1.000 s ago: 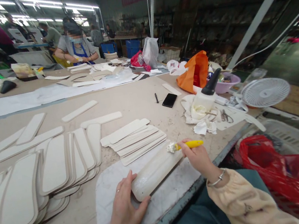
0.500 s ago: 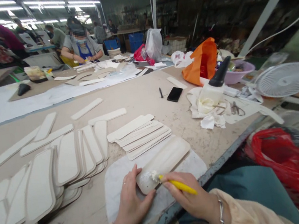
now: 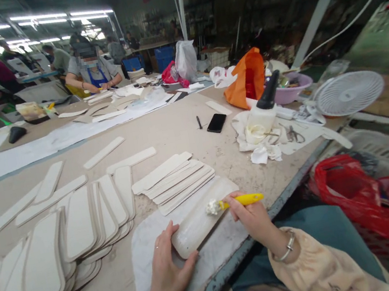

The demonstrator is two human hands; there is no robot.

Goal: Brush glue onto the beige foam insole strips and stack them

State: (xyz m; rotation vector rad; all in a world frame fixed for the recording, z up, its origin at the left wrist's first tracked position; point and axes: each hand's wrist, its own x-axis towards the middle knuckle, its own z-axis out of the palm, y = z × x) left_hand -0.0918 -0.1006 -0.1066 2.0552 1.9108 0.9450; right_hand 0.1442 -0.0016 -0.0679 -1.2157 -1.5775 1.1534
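Note:
Over the long pale panel [image 3: 196, 223], my right hand [image 3: 251, 216] is closed around the yellow handle of a brush [image 3: 242, 201]. White clumpy stuff covers the brush's head, which touches the panel about midway along. My left hand [image 3: 169, 268] grips the panel's near left end, thumb on one side and fingers on the other. Beneath the panel lies a white sheet [image 3: 141, 252]. Just beyond it is a fanned stack of white strips [image 3: 174, 179]. Several larger rounded white pieces [image 3: 80, 221] overlap in piles to the left.
A black phone [image 3: 216, 122] and a white bottle with a black nozzle [image 3: 261, 118] stand farther back, near scissors [image 3: 293, 135]. An orange bag [image 3: 245, 76] and a white fan [image 3: 349, 93] are at right. Red plastic [image 3: 361, 196] fills a basket beside the table edge. A co-worker [image 3: 93, 73] sits opposite.
My right hand has moved the brush up and right along the panel, from near its left end to about its middle. My left hand keeps its hold. The camera view has shifted.

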